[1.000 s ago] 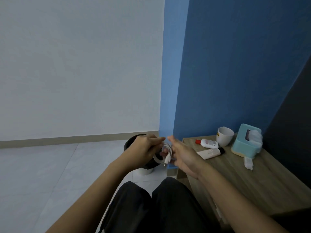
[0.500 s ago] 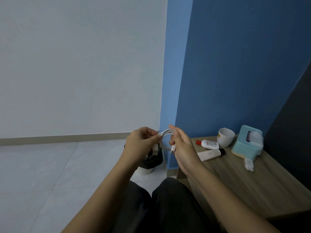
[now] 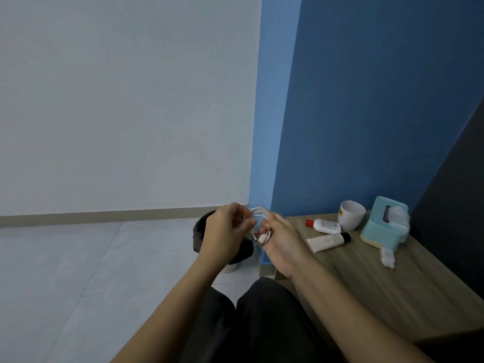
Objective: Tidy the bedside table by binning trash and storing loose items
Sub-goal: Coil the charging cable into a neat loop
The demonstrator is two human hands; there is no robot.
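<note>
**Coiled white cable held between two hands beside the bedside worktop**

A thin white rubbery charging cable (image 3: 260, 212), wound into a small loop of several smooth strands, is held in mid-air between both hands, above a round black waste bin (image 3: 198, 233) that stands on the pale tiled floor. One side of the loop is pinched by the left hand (image 3: 226, 233) and the other by the right hand (image 3: 285, 244), each grip curled closed on the strands. The plug ends (image 3: 262, 239) are seen hanging by the right hand's fingers. The wood-grain worktop (image 3: 392, 297) lies to the right of the coil. The right hand is judged the nearer to it, so any storing move is likely to run rightward. Laid out on the worktop are a glossy white mug (image 3: 351, 214), a white plastic bottle with a red cap (image 3: 327, 226) on its side, a cream squeeze tube with a black cap (image 3: 327, 241), a teal tissue box (image 3: 379, 229) and a small crumpled white scrap (image 3: 387, 258).
</note>
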